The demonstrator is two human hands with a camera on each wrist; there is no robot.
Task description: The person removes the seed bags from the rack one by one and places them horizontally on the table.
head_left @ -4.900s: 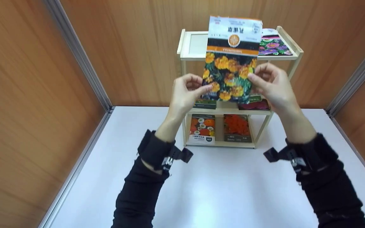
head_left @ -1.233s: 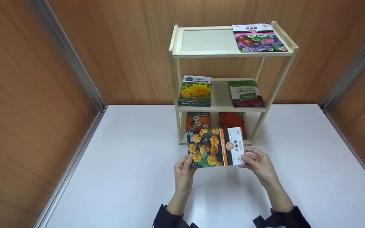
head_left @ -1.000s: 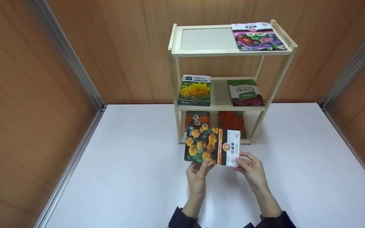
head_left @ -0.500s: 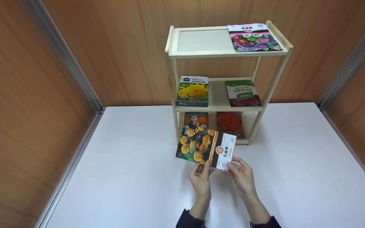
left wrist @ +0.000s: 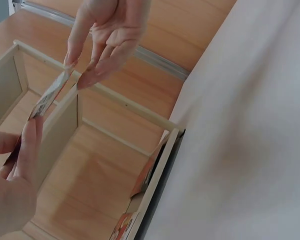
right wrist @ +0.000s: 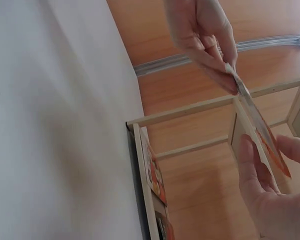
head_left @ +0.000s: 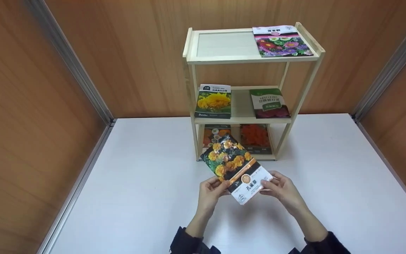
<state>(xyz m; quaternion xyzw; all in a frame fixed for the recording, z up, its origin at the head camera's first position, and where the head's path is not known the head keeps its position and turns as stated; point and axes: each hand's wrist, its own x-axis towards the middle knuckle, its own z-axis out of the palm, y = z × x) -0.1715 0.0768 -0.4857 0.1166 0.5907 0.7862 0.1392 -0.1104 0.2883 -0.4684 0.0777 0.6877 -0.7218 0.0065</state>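
Observation:
A seed packet (head_left: 228, 165) printed with orange marigolds is held in the air by both hands in front of the shelf's lowest tier. It lies slanted, its white end towards the person and to the right. The left hand (head_left: 210, 197) pinches its left edge, thumb on the printed face. At the white end's right corner, the right hand (head_left: 284, 190) pinches it between thumb and fingers. Both wrist views show the packet nearly edge-on, between the left hand (left wrist: 12, 192) and the right hand (right wrist: 280, 202).
A small wooden three-tier shelf (head_left: 224, 60) stands on the white table (head_left: 146, 176). Its top bears an aster packet (head_left: 283, 41) on the right. A yellow-flower packet (head_left: 213, 101) and a green packet (head_left: 270, 102) lie midway. Below are an orange packet (head_left: 208, 135) and a red one (head_left: 256, 135).
The packet has come down from in front of the upper shelf, lain sideways, then turned clockwise to a slant, white end nearer the person. The left hand has shifted its grip along the edge.

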